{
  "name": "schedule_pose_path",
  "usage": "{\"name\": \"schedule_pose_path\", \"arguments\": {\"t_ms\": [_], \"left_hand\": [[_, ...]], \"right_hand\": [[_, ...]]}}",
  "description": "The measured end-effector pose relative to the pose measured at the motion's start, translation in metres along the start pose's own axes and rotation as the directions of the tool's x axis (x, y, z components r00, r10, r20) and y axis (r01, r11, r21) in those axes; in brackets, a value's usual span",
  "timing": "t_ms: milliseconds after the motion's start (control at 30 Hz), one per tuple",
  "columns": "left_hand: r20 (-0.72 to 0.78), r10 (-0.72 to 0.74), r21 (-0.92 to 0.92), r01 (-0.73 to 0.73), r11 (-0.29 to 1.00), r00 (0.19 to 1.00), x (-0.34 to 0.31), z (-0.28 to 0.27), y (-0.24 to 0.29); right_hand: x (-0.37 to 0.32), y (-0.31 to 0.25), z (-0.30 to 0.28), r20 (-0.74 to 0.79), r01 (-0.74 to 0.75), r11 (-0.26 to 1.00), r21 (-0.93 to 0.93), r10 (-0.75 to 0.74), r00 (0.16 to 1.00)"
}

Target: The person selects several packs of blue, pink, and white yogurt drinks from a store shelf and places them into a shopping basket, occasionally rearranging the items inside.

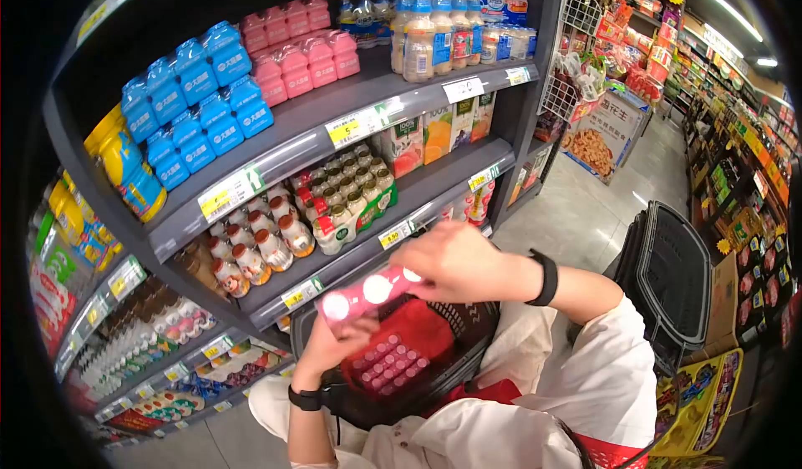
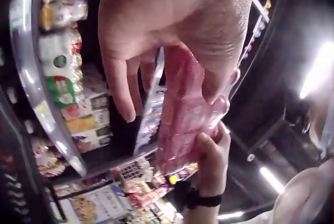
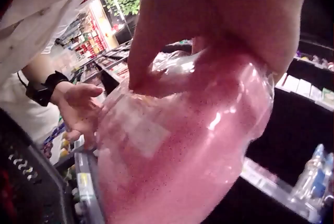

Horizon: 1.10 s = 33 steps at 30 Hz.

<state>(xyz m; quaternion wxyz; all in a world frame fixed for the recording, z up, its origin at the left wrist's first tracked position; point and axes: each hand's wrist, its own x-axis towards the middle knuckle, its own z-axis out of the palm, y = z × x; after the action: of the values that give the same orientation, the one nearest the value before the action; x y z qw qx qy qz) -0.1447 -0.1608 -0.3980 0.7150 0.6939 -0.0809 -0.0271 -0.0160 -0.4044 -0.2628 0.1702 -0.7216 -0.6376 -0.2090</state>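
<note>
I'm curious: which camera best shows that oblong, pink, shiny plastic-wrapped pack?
Head view: most of the pink pack shows, with round white spots. Left wrist shows one side, partly covered; right wrist, a cropped close-up.

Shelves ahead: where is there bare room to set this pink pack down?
The upper shelf has a bare strip between the shelved pink packs and blue-capped bottles; the shelf below, one in front of the juice cartons. It's crowded at left, where blue packs stand, and below the held pink pack, where bottles sit in the basket.
</note>
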Motion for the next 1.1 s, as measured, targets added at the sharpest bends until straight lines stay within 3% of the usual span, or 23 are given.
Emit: {"name": "schedule_pose_path", "arguments": {"t_ms": [33,100,167,200,300,333,467,500,667,800,1033,1100], "left_hand": [[-0.165,0.167,-0.076,-0.182,0.98,0.972,0.003,0.013,-0.003],[-0.406,0.306,-0.204,-0.412,0.888,0.861,0.006,0.047,0.037],[-0.467,0.311,-0.022,-0.362,0.932,0.828,0.001,0.042,0.035],[-0.436,0.225,-0.113,-0.301,0.947,0.871,-0.007,0.047,0.047],[-0.568,0.406,0.023,-0.48,0.877,0.716,-0.004,0.065,0.055],[-0.623,0.334,-0.12,-0.508,0.853,0.707,-0.002,0.075,0.056],[-0.56,0.111,-0.487,-0.435,0.757,0.821,-0.005,0.083,0.066],[-0.566,0.109,-0.479,-0.433,0.763,0.817,-0.006,0.082,0.065],[-0.606,0.109,-0.403,-0.422,0.812,0.788,-0.005,0.09,0.074],[-0.628,0.134,-0.338,-0.423,0.841,0.767,-0.006,0.099,0.073],[-0.641,0.176,-0.281,-0.442,0.852,0.747,-0.01,0.09,0.075],[-0.607,0.261,-0.214,-0.471,0.856,0.751,-0.013,0.081,0.084]], "right_hand": [[0.001,-0.004,-0.017,-0.015,-0.014,1.0,0.0,0.014,1.0],[0.002,-0.012,-0.038,-0.037,-0.047,0.997,0.067,0.049,0.998],[0.001,-0.012,-0.046,-0.071,-0.053,0.989,0.139,0.064,0.995],[0.001,-0.012,-0.051,-0.074,-0.069,0.982,0.176,0.083,0.994],[0.002,-0.009,-0.055,-0.102,-0.141,0.928,0.346,0.187,0.977],[0.002,-0.007,-0.054,-0.143,-0.134,0.933,0.334,0.191,0.971],[0.0,-0.006,-0.048,-0.291,-0.073,0.991,0.115,0.104,0.951],[-0.001,-0.007,-0.049,-0.32,-0.051,0.998,0.031,0.058,0.946],[-0.008,-0.019,-0.044,-0.07,-0.082,0.989,-0.125,0.073,0.995],[-0.003,-0.02,-0.031,0.003,-0.046,0.991,-0.127,0.047,0.999],[0.016,-0.027,-0.018,-0.046,-0.032,0.974,-0.226,0.022,0.999],[0.028,-0.022,-0.021,-0.171,0.006,0.985,-0.17,-0.035,0.985]]}}
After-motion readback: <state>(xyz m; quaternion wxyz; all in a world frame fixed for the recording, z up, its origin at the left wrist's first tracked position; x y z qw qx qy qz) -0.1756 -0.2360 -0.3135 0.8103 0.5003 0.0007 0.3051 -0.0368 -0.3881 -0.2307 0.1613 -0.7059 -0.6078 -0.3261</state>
